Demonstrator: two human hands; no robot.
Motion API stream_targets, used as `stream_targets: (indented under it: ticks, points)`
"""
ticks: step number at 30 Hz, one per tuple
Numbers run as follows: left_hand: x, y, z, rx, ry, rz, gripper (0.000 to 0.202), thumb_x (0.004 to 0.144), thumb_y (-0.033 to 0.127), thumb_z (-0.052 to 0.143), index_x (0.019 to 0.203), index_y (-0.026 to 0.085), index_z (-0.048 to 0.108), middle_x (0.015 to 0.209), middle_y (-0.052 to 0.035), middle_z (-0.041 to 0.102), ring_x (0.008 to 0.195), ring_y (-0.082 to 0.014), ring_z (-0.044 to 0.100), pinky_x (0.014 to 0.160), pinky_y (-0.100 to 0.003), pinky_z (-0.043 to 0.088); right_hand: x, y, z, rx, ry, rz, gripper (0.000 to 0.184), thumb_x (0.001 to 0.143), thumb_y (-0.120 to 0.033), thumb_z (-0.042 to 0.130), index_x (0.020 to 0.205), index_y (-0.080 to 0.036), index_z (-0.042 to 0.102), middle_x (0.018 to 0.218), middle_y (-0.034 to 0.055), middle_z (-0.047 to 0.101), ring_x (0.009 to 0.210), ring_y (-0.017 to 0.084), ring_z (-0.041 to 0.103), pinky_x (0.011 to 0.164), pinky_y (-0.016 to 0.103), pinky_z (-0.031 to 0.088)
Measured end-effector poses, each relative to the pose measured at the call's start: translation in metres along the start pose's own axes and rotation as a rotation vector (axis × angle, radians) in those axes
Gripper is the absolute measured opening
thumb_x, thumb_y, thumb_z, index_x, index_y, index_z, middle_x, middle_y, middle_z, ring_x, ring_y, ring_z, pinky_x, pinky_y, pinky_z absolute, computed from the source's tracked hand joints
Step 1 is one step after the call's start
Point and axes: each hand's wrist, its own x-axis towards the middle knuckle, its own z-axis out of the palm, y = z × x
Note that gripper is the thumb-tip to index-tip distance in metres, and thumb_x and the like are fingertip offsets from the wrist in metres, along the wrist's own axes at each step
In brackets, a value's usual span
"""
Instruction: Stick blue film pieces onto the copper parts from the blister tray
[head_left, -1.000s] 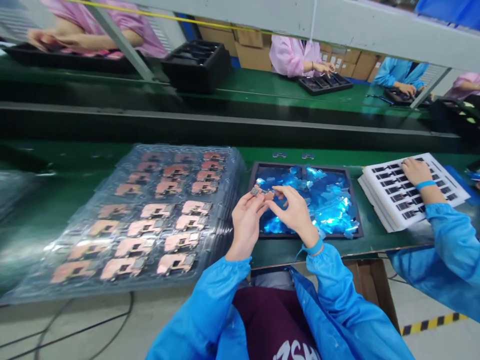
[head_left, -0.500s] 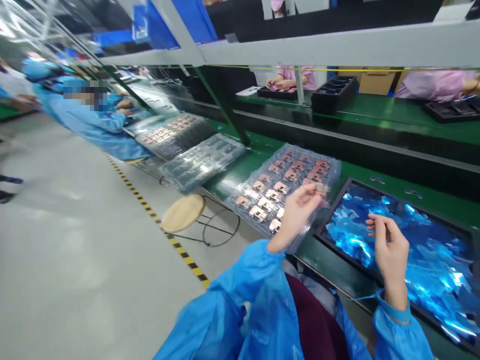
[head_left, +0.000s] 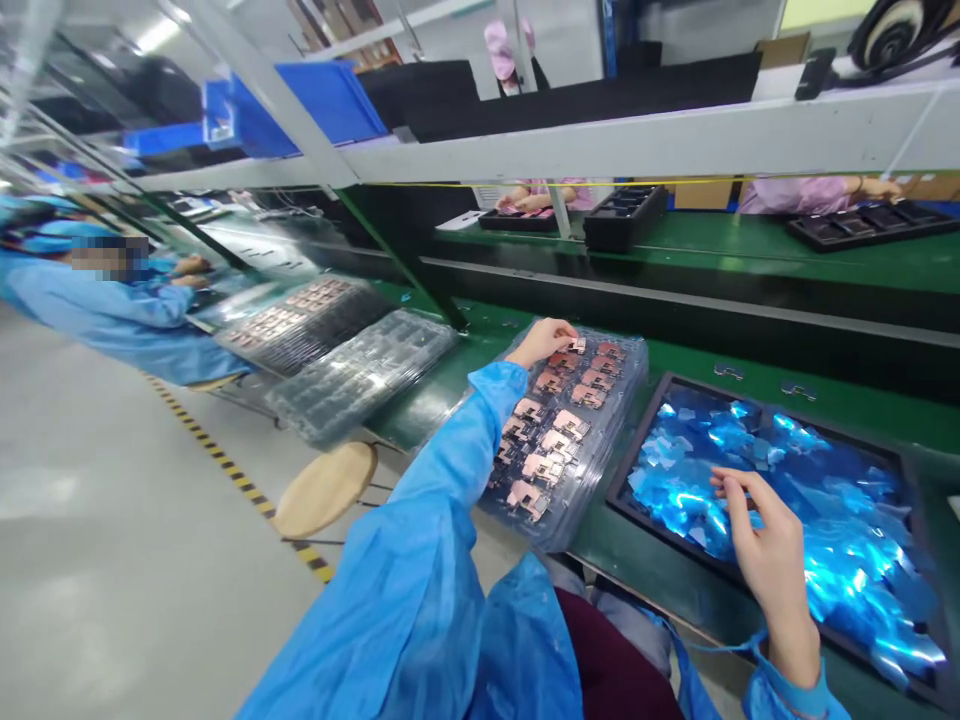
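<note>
My left hand (head_left: 546, 342) reaches to the far side of a clear plastic tray (head_left: 626, 400), its fingers pinching a small copper-coloured part (head_left: 577, 346) at the tray's surface. Similar copper-coloured parts with notched outlines, such as one part (head_left: 528, 498), lie in rows in this tray. Over a black-rimmed tray (head_left: 628, 490) filled with shiny blue film pieces (head_left: 847, 560), my right hand (head_left: 769, 545) hovers with thumb and fingertips closed together. Whatever those fingertips may hold is too small to make out.
A stack of clear trays (head_left: 367, 375) stands to the left, beside another tray stack with copper parts (head_left: 292, 310). Two small dark parts (head_left: 799, 391) lie behind the film tray. A wooden stool (head_left: 326, 488) is below the bench edge. Co-workers sit left and across.
My left hand has moved away from me to the far rows of the parts tray, carrying the small part. My right hand remains over the blue film. The camera view has shifted.
</note>
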Motion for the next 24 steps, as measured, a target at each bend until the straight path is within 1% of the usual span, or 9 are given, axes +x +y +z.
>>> stream_targets:
  ticks: [4,9,11,13,14,16,19,22,24]
  points:
    - [-0.003,-0.010,-0.003,0.144,-0.090,0.038,0.003,0.075,0.017,0.076,0.076,0.018,0.078,0.078,-0.0058,0.078,0.078,-0.0215,0.066,0.082,-0.031,0.049,0.000,0.000,-0.001,0.010,0.011,0.015,0.030,0.110,-0.046,0.055,0.108,-0.027,0.078,0.108,0.0094,0.082,0.093,0.026,0.080,0.075,0.037,0.063]
    - [-0.007,-0.014,-0.010,0.287,-0.161,0.102,0.009,0.073,0.014,0.074,0.077,0.019,0.080,0.085,-0.0081,0.078,0.086,-0.0253,0.067,0.096,-0.036,0.049,0.001,-0.002,0.009,0.051,-0.046,0.036,0.029,0.111,-0.044,0.053,0.109,-0.028,0.077,0.110,0.0072,0.082,0.099,0.025,0.079,0.082,0.037,0.061]
    - [-0.005,-0.008,-0.008,0.324,-0.145,0.137,0.019,0.074,0.011,0.071,0.087,0.019,0.083,0.096,-0.0105,0.079,0.098,-0.0287,0.066,0.106,-0.040,0.046,0.001,-0.002,0.011,0.061,-0.053,0.036,0.028,0.111,-0.042,0.053,0.109,-0.028,0.077,0.110,0.0065,0.081,0.101,0.025,0.078,0.084,0.037,0.060]
    - [0.004,0.007,0.006,0.351,-0.098,0.209,0.031,0.081,0.011,0.065,0.105,0.017,0.083,0.112,-0.0139,0.077,0.113,-0.0326,0.063,0.115,-0.046,0.041,0.000,-0.003,0.011,0.074,-0.038,0.036,0.027,0.111,-0.040,0.053,0.110,-0.028,0.077,0.108,0.0064,0.082,0.099,0.024,0.078,0.084,0.036,0.060]
    - [0.011,0.018,0.020,0.364,-0.074,0.271,0.036,0.085,0.011,0.061,0.114,0.016,0.082,0.119,-0.0153,0.075,0.118,-0.0342,0.061,0.117,-0.048,0.039,0.000,-0.003,0.011,0.078,-0.027,0.037,0.027,0.111,-0.038,0.053,0.110,-0.028,0.077,0.107,0.0065,0.082,0.098,0.024,0.078,0.084,0.036,0.060]
    - [0.029,0.048,0.064,0.377,-0.079,0.428,0.038,0.092,0.014,0.055,0.121,0.016,0.079,0.123,-0.0167,0.072,0.121,-0.0364,0.059,0.117,-0.051,0.039,-0.001,-0.006,0.008,0.083,-0.006,0.036,0.026,0.111,-0.036,0.053,0.110,-0.028,0.078,0.105,0.0064,0.082,0.098,0.024,0.078,0.084,0.036,0.061]
    - [0.052,0.108,0.160,0.317,-0.267,0.602,0.030,0.096,0.017,0.058,0.116,0.018,0.080,0.119,-0.0161,0.073,0.121,-0.0374,0.059,0.116,-0.051,0.040,-0.001,-0.009,0.002,0.080,0.036,0.023,0.025,0.111,-0.031,0.054,0.110,-0.027,0.078,0.103,0.0056,0.082,0.096,0.023,0.078,0.084,0.036,0.061]
    - [0.058,0.165,0.262,0.188,-0.469,0.628,0.020,0.092,0.018,0.068,0.108,0.019,0.079,0.118,-0.0151,0.073,0.121,-0.0361,0.060,0.113,-0.046,0.042,-0.003,-0.008,-0.008,0.061,0.094,0.024,0.024,0.110,-0.026,0.054,0.111,-0.027,0.078,0.100,0.0049,0.081,0.093,0.022,0.077,0.082,0.034,0.060]
    - [0.053,0.193,0.316,0.111,-0.517,0.631,0.019,0.088,0.021,0.076,0.106,0.020,0.078,0.115,-0.0144,0.073,0.118,-0.0348,0.062,0.108,-0.042,0.045,-0.006,-0.007,-0.016,0.039,0.122,0.042,0.024,0.110,-0.024,0.054,0.112,-0.027,0.078,0.099,0.0042,0.081,0.093,0.021,0.077,0.081,0.034,0.059]
